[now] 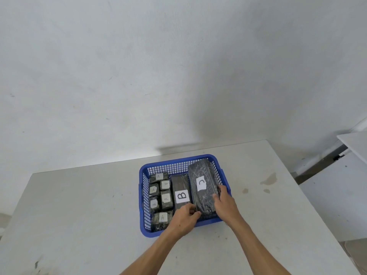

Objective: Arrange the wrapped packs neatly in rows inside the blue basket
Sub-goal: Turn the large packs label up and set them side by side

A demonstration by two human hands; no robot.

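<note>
A blue mesh basket [176,162] stands on the white table. Several small dark wrapped packs labelled A [165,198] fill its left side. A long pack labelled B [180,187] lies in the middle. The large pack labelled C [201,175] lies on the right, its far end resting against the basket's back rim. My right hand [223,201] grips the near right edge of pack C. At the near left corner of pack C my left hand [183,219] holds it, fingers curled over the near end of pack B.
The table [79,205] has bare surface left, right and in front of the basket, with a few stains at the right. A plain wall rises behind. A second white table [353,143] stands at the far right.
</note>
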